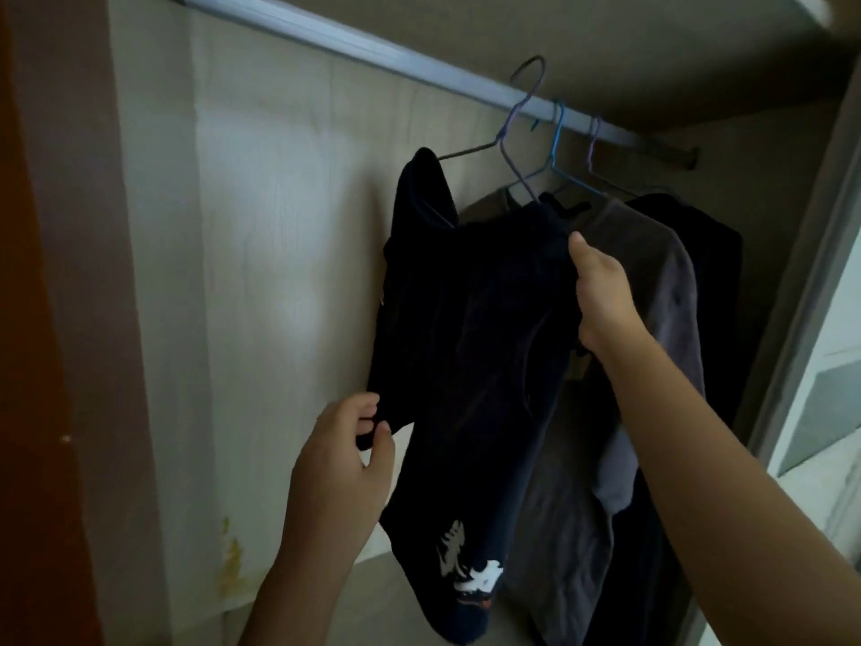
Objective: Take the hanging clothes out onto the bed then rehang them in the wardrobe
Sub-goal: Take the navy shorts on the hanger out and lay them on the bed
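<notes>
- The navy garment (466, 366) (a top with a white print near its lower end) hung on a thin wire hanger (505, 132) inside the wardrobe, in front of its pale back panel (261, 226) and toward the right end of the rail (326, 39).
- The right hand (603, 296) gripped the garment's right shoulder, thumb on top and fingers wrapped behind the cloth. Whether it also held the hanger wire underneath could not be told.
- The left hand (345, 463) pinched a lower left edge of the navy cloth between thumb and curled fingers.
- The hanger sat tilted, left shoulder high, with its hook at rail height. Whether the hook bore on the rail or was clear of it was unclear.
- 2 more hangers, a blue one (556, 142) and a purple one (594, 146), sat hooked on the rail just to the right, carrying a grey garment (652, 272) and a dark one (717, 254).
- The step in hand looked like moving this 1 hanger at the rail; the bed was out of view, so which half of the task this belonged to was uncertain.
- To do it well, I would judge: hold the wire itself rather than cloth alone, level the hanger so the top does not slide off, lift the hook straight over the rail, and keep it apart from the blue hanger's hook.
</notes>
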Demonstrator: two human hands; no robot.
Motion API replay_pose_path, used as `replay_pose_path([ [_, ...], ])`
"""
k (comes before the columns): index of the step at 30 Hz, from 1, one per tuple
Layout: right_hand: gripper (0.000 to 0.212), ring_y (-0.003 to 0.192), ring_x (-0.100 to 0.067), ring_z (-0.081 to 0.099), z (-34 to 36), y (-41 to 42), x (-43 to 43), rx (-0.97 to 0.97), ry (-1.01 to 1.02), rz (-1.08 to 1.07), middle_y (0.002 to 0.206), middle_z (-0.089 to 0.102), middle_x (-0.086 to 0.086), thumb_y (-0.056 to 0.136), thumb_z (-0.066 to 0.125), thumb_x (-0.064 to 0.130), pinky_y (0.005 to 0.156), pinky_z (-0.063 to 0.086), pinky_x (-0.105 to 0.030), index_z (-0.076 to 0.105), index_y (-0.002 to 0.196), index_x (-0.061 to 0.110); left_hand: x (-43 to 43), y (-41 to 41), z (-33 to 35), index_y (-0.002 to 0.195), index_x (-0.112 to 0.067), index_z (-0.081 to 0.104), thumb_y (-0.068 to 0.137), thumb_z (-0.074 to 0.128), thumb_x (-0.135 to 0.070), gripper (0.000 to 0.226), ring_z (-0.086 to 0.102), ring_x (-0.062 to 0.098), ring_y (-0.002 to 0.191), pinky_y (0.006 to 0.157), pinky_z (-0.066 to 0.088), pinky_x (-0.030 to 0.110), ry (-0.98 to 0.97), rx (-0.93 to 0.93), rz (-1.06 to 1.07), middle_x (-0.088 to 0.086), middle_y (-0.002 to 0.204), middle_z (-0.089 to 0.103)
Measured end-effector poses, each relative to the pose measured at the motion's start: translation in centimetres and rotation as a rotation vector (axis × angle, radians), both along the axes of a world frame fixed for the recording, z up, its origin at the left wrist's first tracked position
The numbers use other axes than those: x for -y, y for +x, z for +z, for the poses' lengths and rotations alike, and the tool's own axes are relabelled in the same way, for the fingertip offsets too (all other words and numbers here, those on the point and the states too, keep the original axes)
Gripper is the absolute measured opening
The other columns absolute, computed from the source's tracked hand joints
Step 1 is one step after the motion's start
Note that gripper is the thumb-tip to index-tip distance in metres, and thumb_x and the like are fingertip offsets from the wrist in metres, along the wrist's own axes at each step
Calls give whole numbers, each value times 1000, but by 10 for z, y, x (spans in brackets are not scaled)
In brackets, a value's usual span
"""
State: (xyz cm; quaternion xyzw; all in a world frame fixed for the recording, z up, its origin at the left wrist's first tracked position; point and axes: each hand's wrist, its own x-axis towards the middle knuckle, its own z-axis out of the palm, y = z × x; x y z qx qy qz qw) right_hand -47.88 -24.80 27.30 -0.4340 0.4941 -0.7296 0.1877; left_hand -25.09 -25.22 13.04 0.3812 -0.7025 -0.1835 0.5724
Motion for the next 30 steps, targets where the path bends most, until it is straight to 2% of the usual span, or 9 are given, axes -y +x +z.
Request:
replay_pose_path([
  [4, 33, 83, -15, 70, -66, -20, -45, 104, 114, 74, 85, 74, 2, 96, 39, 35, 67, 54, -27, 68, 88, 20, -7, -15, -3, 116, -14, 55, 88, 51, -18, 28, 48, 4, 101, 79, 32, 6, -90, 95, -5, -7, 111, 53],
  [8, 31, 80, -17, 71, -129, -45, -93, 186, 237, 74, 82, 76, -1, 93, 45, 32, 68, 56, -28, 69, 90, 13, -6, -32, -19, 121, -13, 51, 89, 50, -20, 33, 51, 17, 112, 90, 39, 23, -70, 149, -75, 1, 121, 52],
  [11, 30, 68, -15, 70, -162, -60, -135, 195, 282, 97, 71, 74, -3, 71, 59, 38, 58, 56, -21, 73, 73, 12, 2, -43, -36, 129, -12, 46, 91, 48, -22, 39, 46, 18, 120, 93, 35, 23, -38, 229, -89, 4, 131, 48],
  [15, 28, 54, -13, 66, -204, -79, -190, 237, 357, 96, 61, 70, -5, 60, 66, 39, 51, 53, -18, 72, 61, 12, 6, -58, -64, 134, -7, 40, 90, 50, -21, 47, 39, 31, 130, 105, 33, 41, -2, 389, -74, 15, 141, 41],
  [18, 56, 47, -15, 57, -230, -88, -234, 266, 405, 54, 57, 60, -8, 45, 84, 52, 46, 46, -19, 65, 66, 4, 2, -68, -86, 135, -4, 38, 88, 47, -27, 53, 37, 38, 130, 105, 31, 50, 33, 509, -80, 22, 141, 39],
  [21, 82, 47, -17, 52, -245, -88, -280, 275, 434, -52, 59, 53, -14, 35, 86, 59, 46, 43, -18, 62, 81, -4, -6, -77, -102, 135, -1, 38, 86, 43, -32, 58, 42, 40, 126, 103, 34, 52, 84, 554, -162, 24, 136, 45],
  [24, 61, 45, -16, 55, -250, -72, -319, 280, 415, -132, 54, 59, -8, 38, 84, 60, 46, 44, -16, 68, 65, 7, -18, -83, -116, 134, -2, 39, 92, 49, -26, 49, 43, 36, 124, 104, 33, 47, 149, 538, -320, 21, 133, 48],
  [26, 44, 46, -15, 59, -250, -56, -342, 285, 396, -159, 54, 62, -7, 55, 78, 52, 45, 47, -16, 69, 62, 9, -28, -84, -122, 132, -3, 42, 91, 50, -26, 48, 44, 35, 123, 103, 34, 44, 123, 514, -417, 20, 132, 49],
  [30, 62, 45, -15, 59, -251, -11, -388, 314, 420, -347, 52, 62, -7, 36, 83, 61, 43, 48, -17, 69, 64, 7, -51, -81, -125, 135, -7, 39, 89, 52, -31, 54, 40, 32, 124, 101, 35, 41, 109, 567, -576, 17, 134, 46],
])
